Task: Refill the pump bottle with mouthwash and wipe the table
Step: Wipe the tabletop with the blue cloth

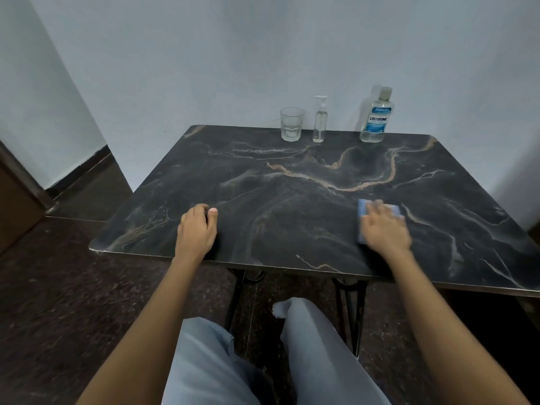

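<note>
A person's right hand, fingers spread and blurred, is pressing a blue cloth flat on the dark marbled worktop. The left hand is resting curled near the front edge. A glass, pump bottle and mouthwash bottle are standing along the far edge.

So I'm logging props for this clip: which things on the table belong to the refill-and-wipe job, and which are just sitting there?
Belongs to the job:
clear pump bottle
Listerine mouthwash bottle
blue cloth under the right hand
dark marble-look table

Just sitting there:
clear drinking glass, possibly used in pouring; can't tell
</note>
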Action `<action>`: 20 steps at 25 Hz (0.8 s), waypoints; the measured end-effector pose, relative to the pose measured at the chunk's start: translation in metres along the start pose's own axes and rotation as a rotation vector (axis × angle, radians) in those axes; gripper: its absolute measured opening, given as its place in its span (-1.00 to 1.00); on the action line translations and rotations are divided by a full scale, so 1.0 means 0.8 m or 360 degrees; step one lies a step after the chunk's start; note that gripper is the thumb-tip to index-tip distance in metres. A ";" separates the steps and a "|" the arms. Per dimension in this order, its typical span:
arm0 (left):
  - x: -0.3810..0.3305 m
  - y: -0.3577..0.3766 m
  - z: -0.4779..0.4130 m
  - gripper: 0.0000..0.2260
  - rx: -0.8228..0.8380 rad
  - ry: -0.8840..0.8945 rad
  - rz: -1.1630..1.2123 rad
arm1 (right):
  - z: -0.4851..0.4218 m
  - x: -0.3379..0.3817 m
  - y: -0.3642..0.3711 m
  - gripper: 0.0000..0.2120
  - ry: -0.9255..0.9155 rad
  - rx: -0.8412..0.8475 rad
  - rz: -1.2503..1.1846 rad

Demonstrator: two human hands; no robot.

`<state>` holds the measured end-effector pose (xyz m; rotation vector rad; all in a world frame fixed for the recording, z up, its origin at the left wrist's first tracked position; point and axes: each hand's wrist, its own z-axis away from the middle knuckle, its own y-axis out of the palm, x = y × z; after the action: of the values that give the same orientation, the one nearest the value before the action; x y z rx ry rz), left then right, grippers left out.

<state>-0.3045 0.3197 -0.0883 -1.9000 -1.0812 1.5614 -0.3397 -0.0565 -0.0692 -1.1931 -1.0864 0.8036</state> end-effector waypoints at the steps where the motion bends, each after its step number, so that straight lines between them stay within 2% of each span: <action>1: 0.003 -0.001 -0.004 -0.67 0.0003 0.0008 -0.0001 | 0.000 -0.016 -0.005 -0.50 0.0176 -0.0010 -0.0007; 3: 0.009 -0.004 -0.011 -0.68 0.0008 0.0004 0.0031 | 0.013 0.006 0.005 -0.48 0.0295 -0.0042 0.0027; 4: 0.012 -0.006 -0.014 -0.68 -0.0001 -0.0010 0.0069 | 0.026 0.035 0.016 -0.47 0.0193 -0.0047 0.0071; 5: 0.014 -0.007 -0.016 -0.67 -0.0023 -0.0038 0.0130 | 0.041 0.070 0.030 -0.42 0.0000 -0.0067 0.0124; 7: 0.011 -0.011 -0.018 -0.67 -0.0080 -0.0137 0.0294 | 0.077 0.149 0.049 -0.29 -0.0567 -0.0072 0.0158; 8: 0.008 -0.015 -0.017 -0.67 -0.0111 -0.0181 0.0357 | 0.095 0.188 0.060 -0.31 -0.0834 -0.0029 0.0128; 10: 0.011 -0.021 -0.017 -0.69 -0.0185 -0.0183 0.0402 | 0.123 0.253 0.080 -0.45 -0.1262 0.0162 0.0038; 12: 0.020 -0.026 -0.019 -0.70 -0.0234 -0.0163 0.0390 | 0.098 0.289 0.086 -0.51 -0.1543 0.0240 0.0025; 13: 0.025 -0.029 -0.020 -0.70 -0.0239 -0.0176 0.0383 | 0.070 0.297 0.084 -0.52 -0.1559 0.0217 0.0055; 14: 0.029 -0.032 -0.021 -0.69 -0.0238 -0.0199 0.0374 | 0.036 0.300 0.080 -0.52 -0.1440 0.0181 0.0098; 16: 0.036 -0.038 -0.022 -0.67 -0.0236 -0.0239 0.0376 | -0.019 0.292 0.073 -0.51 -0.0934 0.0123 0.0078; 17: 0.038 -0.042 -0.023 -0.67 -0.0242 -0.0254 0.0385 | -0.022 0.291 0.074 -0.50 -0.0821 0.0141 0.0053; 18: 0.040 -0.044 -0.024 -0.67 -0.0249 -0.0260 0.0397 | -0.014 0.293 0.077 -0.49 -0.0939 0.0146 0.0050; 20: 0.042 -0.045 -0.029 -0.67 -0.0267 -0.0269 0.0429 | 0.030 0.293 0.086 -0.50 -0.1645 0.0214 0.0091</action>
<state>-0.2912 0.3712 -0.0754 -2.1296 -1.0918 1.8590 -0.2858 0.1826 -0.0837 -0.6553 -1.7780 1.5874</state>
